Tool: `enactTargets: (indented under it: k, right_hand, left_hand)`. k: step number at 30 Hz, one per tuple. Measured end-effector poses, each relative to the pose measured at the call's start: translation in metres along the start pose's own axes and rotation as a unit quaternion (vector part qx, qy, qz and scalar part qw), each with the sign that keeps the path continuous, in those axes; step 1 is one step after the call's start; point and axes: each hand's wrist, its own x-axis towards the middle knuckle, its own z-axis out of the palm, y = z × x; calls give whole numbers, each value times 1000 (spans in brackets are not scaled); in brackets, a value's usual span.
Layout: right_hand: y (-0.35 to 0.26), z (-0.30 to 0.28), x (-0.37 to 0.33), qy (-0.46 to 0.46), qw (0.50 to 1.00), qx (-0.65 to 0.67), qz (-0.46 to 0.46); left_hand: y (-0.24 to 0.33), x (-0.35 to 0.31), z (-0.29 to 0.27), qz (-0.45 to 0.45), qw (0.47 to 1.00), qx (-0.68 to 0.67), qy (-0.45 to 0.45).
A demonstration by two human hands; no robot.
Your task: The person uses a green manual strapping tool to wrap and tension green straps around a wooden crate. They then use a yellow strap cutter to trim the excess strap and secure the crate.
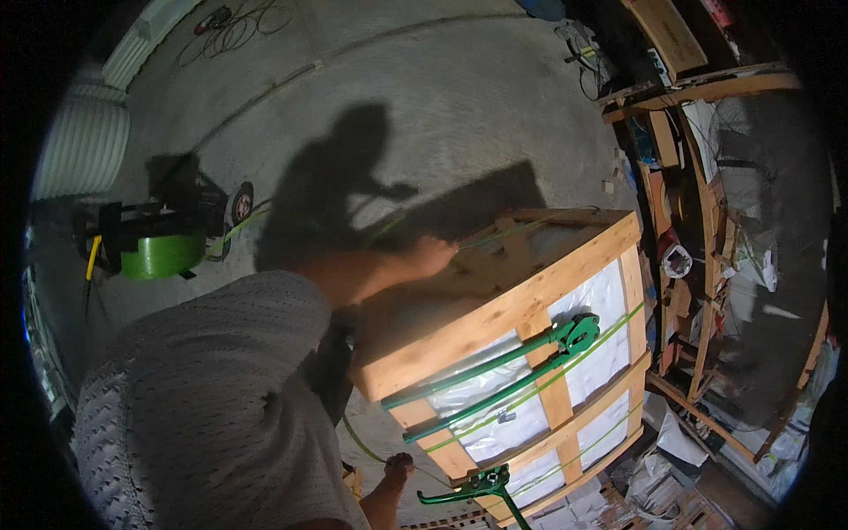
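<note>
Left fingers (439, 252): closing on green strap (517, 230) atop crate (495, 314).
Right fingers (399, 462): gripping strap low beside crate.
Tensioner (495, 367): hanging beyond the right fingers.

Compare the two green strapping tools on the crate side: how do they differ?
The upper tool has two long handles and a round head, and lies slanted across the crate's slats, with no hand on it. The lower tool shows one shorter handle and sits at the crate's bottom edge, beside the right hand. Both are green metal and sit along the green strap.
</note>
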Motion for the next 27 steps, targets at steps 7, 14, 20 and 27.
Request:
enactTargets:
  k: [7, 14, 20, 27]
  right_hand:
    - [-26, 43, -7, 95, 992, -71, -37]
    - [-51, 197, 59, 468, 737, 472, -124]
    - [-39, 138, -8, 302, 945, 121, -30]
    - [-45, 82, -57, 104, 991, -83, -7]
  left_hand:
    - [-55, -151, 76, -69, 994, 76, 23]
    - [-72, -244, 120, -122, 992, 40, 4]
    - [-78, -250, 177, -87, 995, 41, 40]
    - [-58, -319, 161, -132, 983, -89, -86]
